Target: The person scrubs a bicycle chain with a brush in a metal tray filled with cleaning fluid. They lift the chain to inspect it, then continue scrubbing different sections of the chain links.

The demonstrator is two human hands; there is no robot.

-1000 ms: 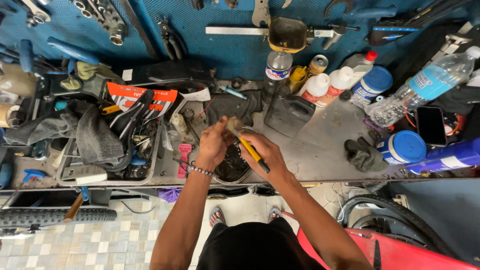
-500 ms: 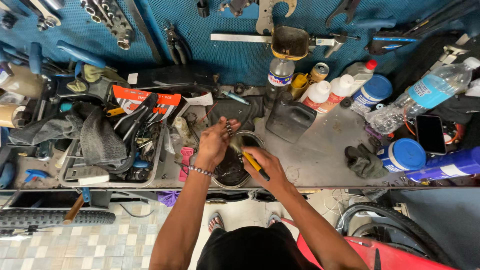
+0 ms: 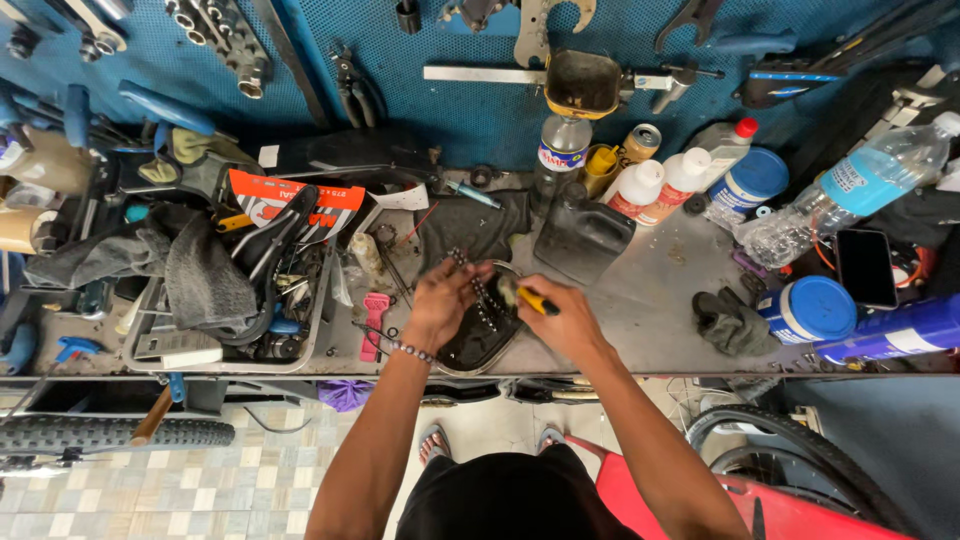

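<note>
The left hand (image 3: 440, 305) pinches a chain (image 3: 482, 295) over the black pan (image 3: 480, 345). The right hand (image 3: 562, 318) grips a yellow brush (image 3: 530, 300). The oily chain could slip and splash.

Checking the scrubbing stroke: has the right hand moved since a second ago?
Yes. The right hand with its brush shifted slightly rightward, toward the dark jug.

My blue pegboard wall (image 3: 480, 120) is crammed with hanging tools, above a scuffed grey metal bench (image 3: 660, 300). Under me it's pale checkered floor tile (image 3: 200, 490), with a knobby tyre (image 3: 100, 435) lying there.
</note>
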